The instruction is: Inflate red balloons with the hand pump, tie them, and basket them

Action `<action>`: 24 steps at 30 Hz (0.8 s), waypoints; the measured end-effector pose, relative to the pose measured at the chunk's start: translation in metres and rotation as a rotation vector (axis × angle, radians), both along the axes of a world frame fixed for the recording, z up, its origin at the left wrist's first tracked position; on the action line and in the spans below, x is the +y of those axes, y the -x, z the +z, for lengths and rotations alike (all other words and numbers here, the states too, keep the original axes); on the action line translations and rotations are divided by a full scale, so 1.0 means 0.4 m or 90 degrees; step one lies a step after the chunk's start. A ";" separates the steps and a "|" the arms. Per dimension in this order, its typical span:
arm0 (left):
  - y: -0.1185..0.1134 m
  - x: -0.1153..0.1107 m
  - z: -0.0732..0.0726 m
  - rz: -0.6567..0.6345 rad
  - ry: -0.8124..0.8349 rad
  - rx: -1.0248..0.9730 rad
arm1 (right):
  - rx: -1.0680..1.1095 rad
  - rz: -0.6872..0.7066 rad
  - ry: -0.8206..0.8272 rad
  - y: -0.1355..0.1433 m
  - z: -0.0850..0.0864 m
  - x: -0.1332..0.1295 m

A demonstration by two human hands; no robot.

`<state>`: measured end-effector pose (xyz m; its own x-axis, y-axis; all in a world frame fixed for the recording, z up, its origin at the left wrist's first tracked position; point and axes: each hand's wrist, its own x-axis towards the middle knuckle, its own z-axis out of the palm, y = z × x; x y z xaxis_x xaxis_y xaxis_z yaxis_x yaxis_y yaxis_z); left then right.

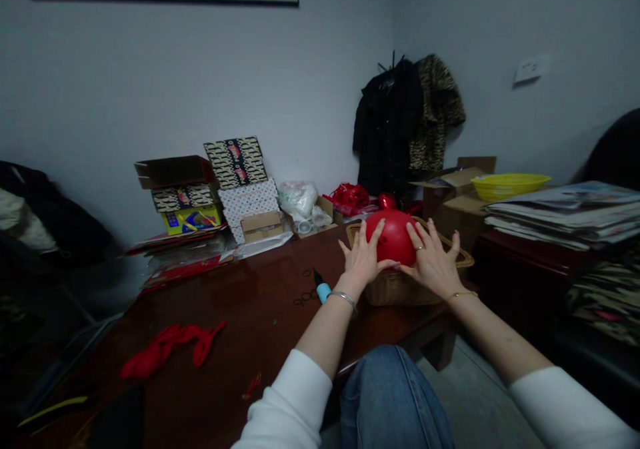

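A round red balloon (393, 236) is held between my two hands, at the wicker basket (400, 289) on the table's right end. My left hand (363, 256) presses its near left side with fingers spread. From the right, my right hand (433, 259) grips the balloon the same way, and the two thumbs almost meet below it. The basket's inside is mostly hidden by the balloon and hands. Beside my left forearm lies a light-blue tool with a black tip (321, 287), partly covered by the arm.
Limp red material (170, 349) lies on the dark wooden table (240, 309), with small dark rings (305, 298) nearer the basket. Patterned boxes (237, 162) and clear plastic bags (299, 200) stand along the wall. At right, a yellow basket (510, 186) sits by stacked papers (565, 212).
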<state>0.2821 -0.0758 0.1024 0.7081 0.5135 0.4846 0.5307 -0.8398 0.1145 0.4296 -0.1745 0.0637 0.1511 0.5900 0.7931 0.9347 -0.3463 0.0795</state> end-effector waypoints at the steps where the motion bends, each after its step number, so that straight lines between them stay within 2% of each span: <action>1: -0.004 0.001 -0.003 -0.005 0.009 -0.004 | -0.001 -0.001 0.006 -0.005 -0.002 0.000; 11: -0.022 0.016 -0.025 -0.022 0.096 -0.004 | -0.009 -0.002 0.081 -0.041 -0.010 0.013; 17: -0.018 0.020 -0.031 0.015 0.138 0.032 | -0.015 -0.011 0.096 -0.035 -0.019 0.033; 24: -0.006 0.026 -0.060 0.028 0.123 0.070 | -0.010 0.012 0.073 -0.016 -0.029 0.030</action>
<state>0.2844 -0.0653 0.0784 0.7265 0.6204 0.2955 0.5842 -0.7840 0.2098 0.4362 -0.1626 0.0523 0.1273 0.6794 0.7226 0.9395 -0.3161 0.1317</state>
